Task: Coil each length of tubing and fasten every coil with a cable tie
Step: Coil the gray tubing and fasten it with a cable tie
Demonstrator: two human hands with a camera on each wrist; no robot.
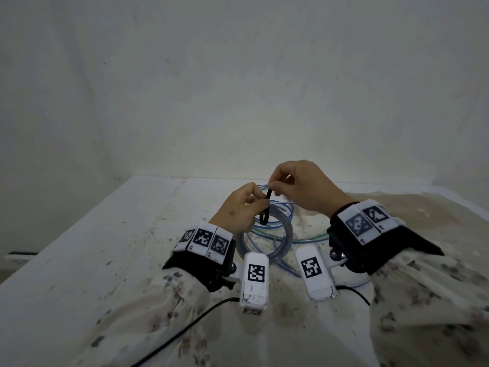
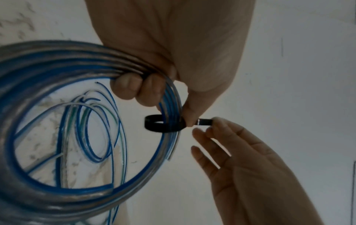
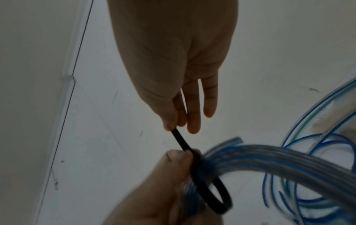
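Head view: over the stained white tabletop (image 1: 111,234), near its far edge, the left hand (image 1: 239,207) grips a coil of clear, blue-striped plastic tubing (image 1: 267,242), a flat black cable tie (image 1: 265,209) looped round it; the right hand (image 1: 304,189) pinches the tie's tail.

Left wrist: curled fingers (image 2: 138,88) clamp the glossy bundle; loose tubing (image 2: 92,132) lies below.

Right wrist: thumb and forefinger pinch the strap, other fingers straight; the loop hangs slack, blurred.

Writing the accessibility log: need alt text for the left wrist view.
A left hand grips a coil of clear, blue-striped tubing while a black cable tie loops loosely round the bundle. The right hand pinches the tie's free end beside the left thumb. More loose tubing lies on the white surface beyond.
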